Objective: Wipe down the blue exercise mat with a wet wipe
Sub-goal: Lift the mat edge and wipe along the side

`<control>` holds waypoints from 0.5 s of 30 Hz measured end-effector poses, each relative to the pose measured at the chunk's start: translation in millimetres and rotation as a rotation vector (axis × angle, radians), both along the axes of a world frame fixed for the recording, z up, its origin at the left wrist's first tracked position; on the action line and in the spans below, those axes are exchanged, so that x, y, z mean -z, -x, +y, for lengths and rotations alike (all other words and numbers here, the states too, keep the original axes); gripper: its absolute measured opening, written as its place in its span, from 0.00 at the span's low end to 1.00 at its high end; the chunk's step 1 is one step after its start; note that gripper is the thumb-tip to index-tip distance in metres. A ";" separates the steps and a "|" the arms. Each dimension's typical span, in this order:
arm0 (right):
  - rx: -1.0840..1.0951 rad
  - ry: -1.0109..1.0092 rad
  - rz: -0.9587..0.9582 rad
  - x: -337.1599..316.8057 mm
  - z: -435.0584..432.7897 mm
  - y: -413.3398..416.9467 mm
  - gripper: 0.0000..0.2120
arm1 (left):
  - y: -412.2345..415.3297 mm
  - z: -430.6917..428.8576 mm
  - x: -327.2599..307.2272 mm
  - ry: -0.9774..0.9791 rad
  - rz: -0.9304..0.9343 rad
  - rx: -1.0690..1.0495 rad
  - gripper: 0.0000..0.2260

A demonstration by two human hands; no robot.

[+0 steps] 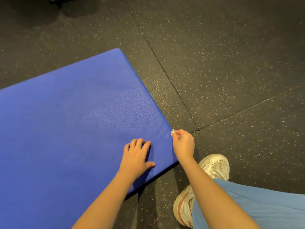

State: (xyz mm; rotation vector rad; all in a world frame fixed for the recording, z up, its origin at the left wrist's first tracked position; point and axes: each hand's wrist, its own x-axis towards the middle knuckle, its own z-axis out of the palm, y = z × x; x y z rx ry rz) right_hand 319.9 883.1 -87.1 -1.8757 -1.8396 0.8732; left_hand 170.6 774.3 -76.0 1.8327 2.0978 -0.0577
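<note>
The blue exercise mat [74,121] lies flat on a dark, speckled rubber floor [231,63], one of its corners pointing away from the person and its near corner close to both hands. The left hand [137,156] rests palm down on the mat just inside that near corner, fingers spread and slightly bent at the tips, thumb out to the side, grasping nothing. The right hand [184,144] is beside the left one and a little further forward, just off the mat's long edge; its thumb and fingertips pinch a small white wad, the wet wipe [172,133], which touches the mat's edge right at the fingertips. Only a sliver of the wipe shows past the fingers, so how it is folded cannot be told. Most of the mat spreads away to the far side of the left hand. Seams between floor tiles meet just beyond the right hand. Behind the right wrist stands one white shoe [216,166], and another shoe [183,207] sits under the right forearm, partly covered by a light blue trouser leg [255,209].
</note>
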 end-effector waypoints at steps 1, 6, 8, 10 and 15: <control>0.016 -0.023 -0.029 -0.3 -4.8 -0.8 0.08 | 8.1 9.1 5.1 -0.036 0.005 -0.011 0.37; 0.033 -0.033 -0.038 7.6 -1.4 5.3 0.06 | 22.8 24.9 34.2 -0.038 0.070 -0.121 0.34; 0.058 -0.035 -0.007 9.9 7.8 14.8 0.06 | 22.6 21.0 44.7 -0.064 0.063 -0.099 0.34; 0.065 -0.039 0.013 9.8 17.2 27.4 0.06 | 23.5 19.3 50.3 -0.117 0.071 -0.093 0.33; -0.003 -0.040 0.037 11.0 46.2 60.9 0.07 | 23.2 19.6 54.2 -0.133 0.082 -0.091 0.33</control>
